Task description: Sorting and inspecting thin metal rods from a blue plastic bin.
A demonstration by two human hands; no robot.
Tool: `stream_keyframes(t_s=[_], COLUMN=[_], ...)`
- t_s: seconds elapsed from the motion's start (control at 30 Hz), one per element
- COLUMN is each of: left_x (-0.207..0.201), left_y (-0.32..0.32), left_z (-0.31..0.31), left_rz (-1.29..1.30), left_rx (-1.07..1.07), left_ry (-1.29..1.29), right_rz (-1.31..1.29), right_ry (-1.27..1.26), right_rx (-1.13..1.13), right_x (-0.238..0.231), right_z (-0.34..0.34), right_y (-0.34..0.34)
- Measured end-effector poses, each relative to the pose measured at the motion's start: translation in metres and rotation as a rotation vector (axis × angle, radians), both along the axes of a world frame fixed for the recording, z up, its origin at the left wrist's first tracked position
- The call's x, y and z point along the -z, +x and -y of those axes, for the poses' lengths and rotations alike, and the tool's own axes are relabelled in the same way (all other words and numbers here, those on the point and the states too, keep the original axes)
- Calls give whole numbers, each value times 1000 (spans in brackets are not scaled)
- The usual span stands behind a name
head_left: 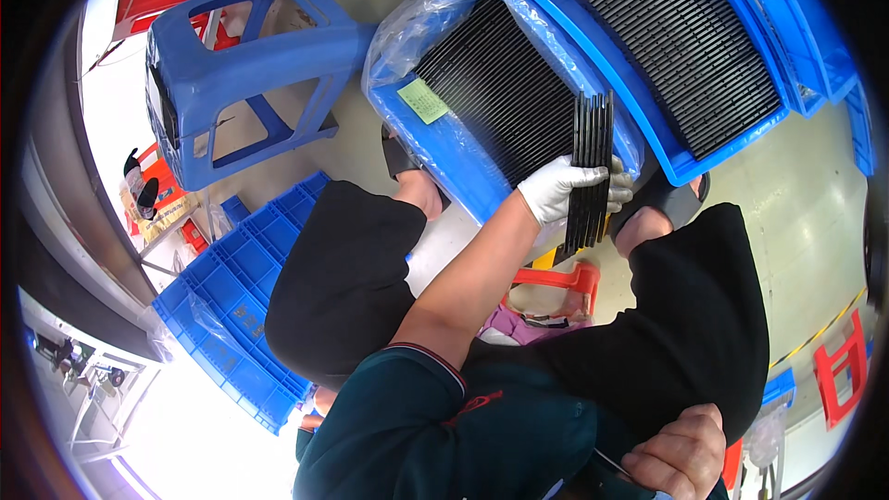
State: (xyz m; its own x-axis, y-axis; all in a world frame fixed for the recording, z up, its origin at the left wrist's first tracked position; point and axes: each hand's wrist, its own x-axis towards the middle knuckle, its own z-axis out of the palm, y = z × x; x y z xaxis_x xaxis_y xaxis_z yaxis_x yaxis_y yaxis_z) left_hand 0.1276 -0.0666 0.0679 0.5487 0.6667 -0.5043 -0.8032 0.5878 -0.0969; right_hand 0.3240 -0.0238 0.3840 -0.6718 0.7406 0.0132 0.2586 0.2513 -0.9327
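My left hand [556, 190], in a white glove, is closed around a bundle of several thin black rods [591, 143]. The rods stand side by side, roughly upright in the picture, over the near right corner of a blue bin [407, 143] lined with clear plastic. Inside that bin lie close rows of similar black rods [500, 83], with a pale green paper slip [422, 101] at their left edge. Low on the right, against my dark clothing, my bare right hand [681, 458] is curled closed. Its fingertips are turned from sight, so anything in them is hidden.
A second blue bin [639, 97] of black rods adjoins at the right. To the left stand a blue plastic stool [250, 69] and blue crates [236, 306]. A red stool [583, 282] sits between my legs; another red piece [841, 370] lies far right.
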Motion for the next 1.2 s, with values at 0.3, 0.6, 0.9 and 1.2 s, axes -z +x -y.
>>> stream_keyframes(t_s=[0.3, 0.6, 0.9, 1.2], left_x=[-59, -168, -262, -307], left_y=[-28, -31, -26, -35], left_z=[-7, 10, 60, 101], left_rz=[-127, -170, -156, -156], left_rx=[-51, -91, 59, 150], left_ry=[56, 178, 323, 310], right_rz=[33, -20, -172, 35], right_ry=[133, 48, -296, -586], right_rx=[87, 263, -41, -806], right_x=[1, -11, -30, -10], right_z=[24, 31, -58, -37], right_y=[2, -4, -65, -146])
